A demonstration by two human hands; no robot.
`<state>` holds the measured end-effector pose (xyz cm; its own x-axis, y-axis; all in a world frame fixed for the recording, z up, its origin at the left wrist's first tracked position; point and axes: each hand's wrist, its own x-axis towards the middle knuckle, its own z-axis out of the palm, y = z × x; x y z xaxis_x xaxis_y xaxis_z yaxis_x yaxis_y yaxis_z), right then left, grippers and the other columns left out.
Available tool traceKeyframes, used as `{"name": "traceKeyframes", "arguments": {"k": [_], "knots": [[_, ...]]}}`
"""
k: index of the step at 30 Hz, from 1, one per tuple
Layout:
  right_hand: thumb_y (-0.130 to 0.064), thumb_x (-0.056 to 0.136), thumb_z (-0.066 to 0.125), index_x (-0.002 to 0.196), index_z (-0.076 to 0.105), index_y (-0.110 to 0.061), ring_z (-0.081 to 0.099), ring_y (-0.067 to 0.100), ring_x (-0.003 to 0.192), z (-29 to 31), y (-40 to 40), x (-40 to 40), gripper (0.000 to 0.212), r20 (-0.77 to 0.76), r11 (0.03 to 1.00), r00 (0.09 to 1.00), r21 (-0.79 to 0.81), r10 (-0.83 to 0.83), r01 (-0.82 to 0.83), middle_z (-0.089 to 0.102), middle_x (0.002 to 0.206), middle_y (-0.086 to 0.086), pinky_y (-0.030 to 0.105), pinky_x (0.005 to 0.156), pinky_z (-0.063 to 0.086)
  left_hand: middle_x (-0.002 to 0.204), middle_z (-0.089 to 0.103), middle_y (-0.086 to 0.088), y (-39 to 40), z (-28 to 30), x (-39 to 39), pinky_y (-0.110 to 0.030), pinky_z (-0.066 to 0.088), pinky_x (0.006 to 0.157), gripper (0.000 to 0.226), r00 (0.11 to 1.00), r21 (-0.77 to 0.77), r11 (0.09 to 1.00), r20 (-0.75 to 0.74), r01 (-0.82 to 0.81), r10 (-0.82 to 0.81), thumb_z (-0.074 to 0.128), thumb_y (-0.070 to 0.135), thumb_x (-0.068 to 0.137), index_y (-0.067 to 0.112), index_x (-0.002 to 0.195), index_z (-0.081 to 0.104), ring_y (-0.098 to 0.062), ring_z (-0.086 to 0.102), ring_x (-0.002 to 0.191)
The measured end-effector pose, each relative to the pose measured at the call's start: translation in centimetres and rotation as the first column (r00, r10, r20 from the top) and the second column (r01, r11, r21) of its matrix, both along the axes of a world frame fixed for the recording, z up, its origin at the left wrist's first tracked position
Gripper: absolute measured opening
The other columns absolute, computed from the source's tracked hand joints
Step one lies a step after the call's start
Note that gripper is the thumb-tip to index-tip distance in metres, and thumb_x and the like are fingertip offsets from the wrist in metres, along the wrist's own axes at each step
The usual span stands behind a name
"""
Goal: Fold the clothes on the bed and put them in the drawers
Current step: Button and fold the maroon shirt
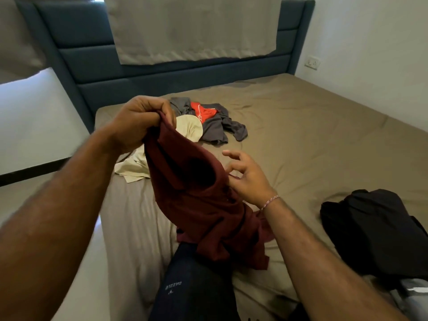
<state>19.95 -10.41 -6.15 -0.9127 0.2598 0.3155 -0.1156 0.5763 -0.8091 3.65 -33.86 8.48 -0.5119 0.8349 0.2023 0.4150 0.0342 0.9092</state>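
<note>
Holding a maroon garment [203, 200] up by one edge, the left hand [136, 122] has its fingers curled tight and bunched on the cloth near the top. The right hand [249, 176] sits at the garment's right side with fingers spread and loosely bent; its fingertips seem to touch or nearly touch a fold, but it has no firm hold that can be seen. The garment hangs crumpled from the left hand, and its lower part lies heaped on the near bed [312, 135] and over the person's dark-clad leg [194, 286].

The task looks to be at an early stage. The maroon piece is not yet spread flat or squared, so folding it has hardly begun; the hands appear to be finding its edges. At the far left of the bed a cream garment [188, 128] lies loose, partly behind the left hand, and just beyond it a grey garment [220, 128] with a red piece [201, 112] on it lies in a rumpled heap. At the near right a black garment [375, 230] lies in a mound; whether it is folded cannot be told, though it looks bunched. No neat folded stack is visible, and no drawers are in view. By this judgement nearly everything is left: fold each piece, then carry them to the drawers.
</note>
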Motion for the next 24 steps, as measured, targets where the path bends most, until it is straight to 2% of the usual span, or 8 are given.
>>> {"name": "traceKeyframes", "arguments": {"k": [3, 8, 10, 13, 16, 19, 22, 24], "knots": [[-0.011, 0.093, 0.070, 0.076, 0.058, -0.013, 0.062, 0.013, 0.083, 2.4, 0.6, 0.7, 0.021, -0.037, 0.963, 0.996, -0.260, -0.080, 0.068, 0.065, 0.088, -0.003, 0.043, 0.079, 0.052, 0.086, 0.067, -0.002, -1.0, -0.5, -3.3, -0.031, 0.056, 0.076, 0.040, 0.846, -0.289, 0.865, -0.475, -0.411, 0.243, 0.049, -0.007, 0.093, 0.022, 0.076, 0.069, -0.024, 0.066, 0.086], [-0.045, 0.094, 0.070, 0.087, 0.063, -0.021, 0.057, 0.008, 0.063, 9.9, 1.6, 1.4, 0.026, -0.108, 0.996, 0.991, -0.053, -0.075, 0.070, 0.063, 0.070, -0.009, 0.032, 0.059, 0.046, 0.087, 0.072, -0.010, 1.8, 2.5, -5.9, -0.043, 0.062, 0.081, 0.037, 0.730, -0.057, 0.820, -0.495, -0.570, 0.472, 0.051, -0.013, 0.082, 0.017, 0.075, 0.070, -0.024, 0.068, 0.083], [-0.058, 0.079, 0.079, 0.100, 0.068, -0.031, 0.067, 0.005, 0.075, 13.3, 3.4, 2.1, 0.035, 0.056, 0.966, 0.997, 0.256, -0.061, 0.044, 0.073, 0.084, -0.012, 0.028, 0.065, 0.055, 0.091, 0.074, -0.011, 4.5, 5.2, -6.5, -0.033, 0.060, 0.071, 0.036, 0.677, 0.101, 0.829, -0.528, -0.549, 0.513, 0.052, -0.010, 0.079, 0.020, 0.082, 0.072, -0.022, 0.068, 0.081], [-0.041, 0.082, 0.080, 0.105, 0.076, -0.026, 0.071, 0.019, 0.085, 16.7, 7.7, 3.5, 0.028, 0.376, 0.743, 0.853, 0.669, -0.362, 0.020, 0.075, 0.089, -0.003, 0.033, 0.073, 0.056, 0.101, 0.076, -0.011, 8.0, 9.3, -7.7, -0.032, 0.057, 0.079, 0.042, 0.592, 0.288, 0.795, -0.545, -0.534, 0.594, 0.050, -0.002, 0.075, 0.016, 0.101, 0.077, -0.023, 0.069, 0.093], [-0.038, 0.088, 0.078, 0.095, 0.080, -0.020, 0.073, 0.016, 0.081, 15.8, 11.0, 6.3, 0.019, 0.477, 0.913, 0.812, 0.379, -0.335, 0.154, 0.078, 0.085, 0.002, 0.033, 0.078, 0.058, 0.105, 0.077, -0.013, 9.1, 8.8, -9.5, -0.029, 0.056, 0.081, 0.042, 0.565, 0.332, 0.739, -0.485, -0.586, 0.667, 0.052, -0.002, 0.079, 0.019, 0.103, 0.079, -0.023, 0.070, 0.095], [-0.037, 0.091, 0.075, 0.082, 0.080, -0.018, 0.068, 0.012, 0.067, 12.0, 10.2, 6.8, 0.021, 0.272, 0.937, 0.914, -0.096, -0.301, 0.337, 0.077, 0.077, 0.001, 0.038, 0.070, 0.053, 0.124, 0.069, -0.016, 7.7, 3.5, -10.1, -0.038, 0.054, 0.096, 0.039, 0.591, 0.020, 0.690, -0.500, -0.723, 0.634, 0.060, 0.002, 0.091, 0.023, 0.121, 0.070, -0.025, 0.064, 0.109], [-0.031, 0.090, 0.073, 0.088, 0.078, -0.020, 0.066, 0.012, 0.074, 6.8, 6.6, 4.7, 0.013, 0.191, 0.919, 0.924, -0.156, -0.332, 0.363, 0.077, 0.083, 0.003, 0.045, 0.070, 0.055, 0.111, 0.066, -0.013, 6.6, -4.8, -5.0, -0.045, 0.056, 0.093, 0.026, 0.587, -0.089, 0.656, -0.548, -0.749, 0.596, 0.069, 0.018, 0.091, 0.017, 0.117, 0.071, -0.025, 0.063, 0.101], [-0.033, 0.091, 0.073, 0.106, 0.076, -0.017, 0.072, 0.020, 0.094, 2.5, 2.9, 3.3, 0.022, 0.237, 0.945, 0.921, -0.034, -0.308, 0.324, 0.078, 0.100, 0.004, 0.046, 0.086, 0.057, 0.086, 0.071, -0.014, 5.9, -11.3, 1.0, -0.037, 0.059, 0.068, 0.025, 0.827, -0.266, 0.784, -0.210, -0.561, 0.521, 0.064, 0.031, 0.097, 0.013, 0.086, 0.078, -0.018, 0.065, 0.070]]}}
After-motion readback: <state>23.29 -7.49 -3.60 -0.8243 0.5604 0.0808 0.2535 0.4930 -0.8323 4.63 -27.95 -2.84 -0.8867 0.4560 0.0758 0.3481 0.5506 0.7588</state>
